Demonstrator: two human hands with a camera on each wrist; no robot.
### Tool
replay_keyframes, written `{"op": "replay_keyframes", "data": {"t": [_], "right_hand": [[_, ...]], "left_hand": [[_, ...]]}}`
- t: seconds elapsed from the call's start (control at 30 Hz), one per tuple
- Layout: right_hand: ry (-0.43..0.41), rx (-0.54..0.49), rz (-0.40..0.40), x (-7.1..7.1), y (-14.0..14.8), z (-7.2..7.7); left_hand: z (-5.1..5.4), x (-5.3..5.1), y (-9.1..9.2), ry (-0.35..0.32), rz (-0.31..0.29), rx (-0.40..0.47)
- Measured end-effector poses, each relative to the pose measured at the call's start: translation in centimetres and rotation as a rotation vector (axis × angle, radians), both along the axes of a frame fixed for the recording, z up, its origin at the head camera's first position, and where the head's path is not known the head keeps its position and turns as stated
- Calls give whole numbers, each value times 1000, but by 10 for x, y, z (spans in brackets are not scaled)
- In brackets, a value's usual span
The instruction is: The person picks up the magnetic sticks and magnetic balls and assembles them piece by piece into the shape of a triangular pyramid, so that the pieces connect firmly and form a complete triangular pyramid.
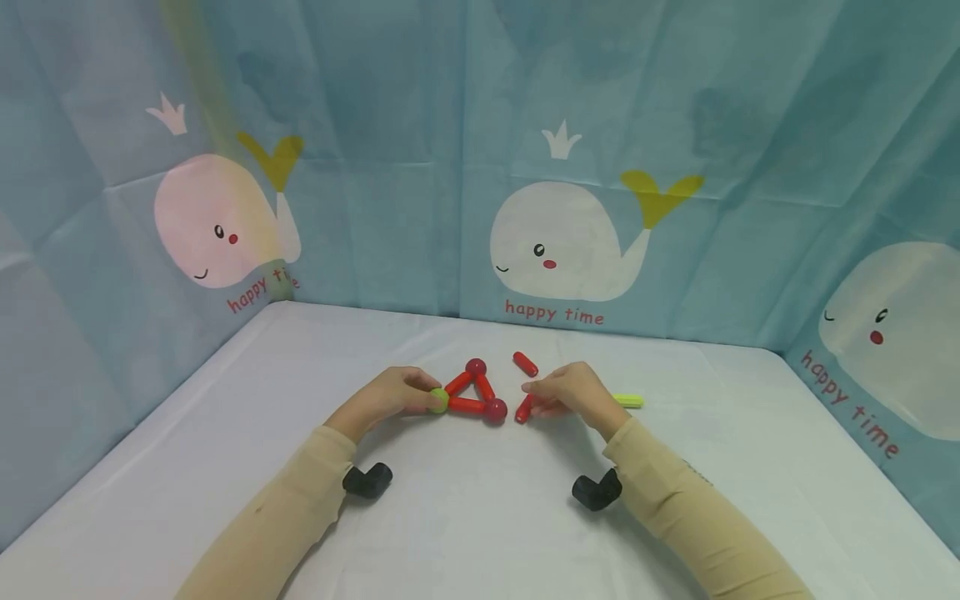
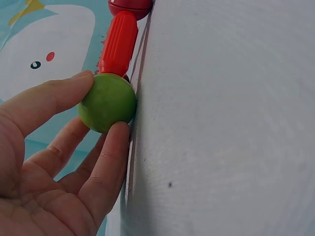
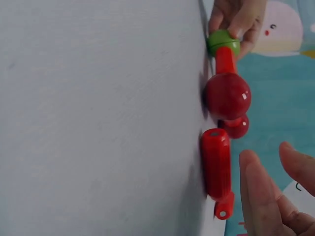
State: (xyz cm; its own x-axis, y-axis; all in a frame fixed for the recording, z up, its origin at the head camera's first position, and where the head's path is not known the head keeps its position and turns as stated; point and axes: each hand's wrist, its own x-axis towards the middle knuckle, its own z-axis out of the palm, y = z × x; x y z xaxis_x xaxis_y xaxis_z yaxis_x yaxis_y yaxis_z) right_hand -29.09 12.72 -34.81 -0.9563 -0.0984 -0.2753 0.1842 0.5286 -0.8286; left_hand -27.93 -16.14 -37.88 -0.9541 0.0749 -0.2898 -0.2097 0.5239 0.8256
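Note:
A triangle of red rods (image 1: 468,407) with balls at its corners lies on the table. Between thumb and fingertips, my left hand (image 1: 390,398) pinches the green ball (image 2: 108,103) at the triangle's left corner. The other corners are a red ball (image 1: 476,367) at the back and a second red ball (image 1: 495,410) nearer me. My right hand (image 1: 573,392) is just beside a loose red rod (image 3: 216,162). In the right wrist view its thumb and fingers are spread apart, with a gap between them and that rod.
Another loose red rod (image 1: 526,364) lies farther back on the white tabletop (image 1: 465,517). A yellow-green rod (image 1: 628,401) sits to the right, partly behind my right wrist. Behind the table hangs a blue curtain (image 1: 390,233) with printed whales.

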Motion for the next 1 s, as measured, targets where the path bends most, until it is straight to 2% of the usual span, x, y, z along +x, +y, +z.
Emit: {"op": "replay_keyframes", "data": {"t": [0.17,0.4,0.57,0.8,1.0], "right_hand": [[-76,23,-23,1,4,-3],[-141,21,27,3,6,-9],[-183,40,-6,0,-1,-13],[-150,122,-40,-3,-11,-13],[-123,143,-42,-4,-16,-14]], "left_hand": [[1,1,1,6,-1,5],[0,0,1,6,2,5],[0,0,1,7,-2,10],[-1,0,1,3,-3,40],[-1,0,2,15,-2,53]]}}
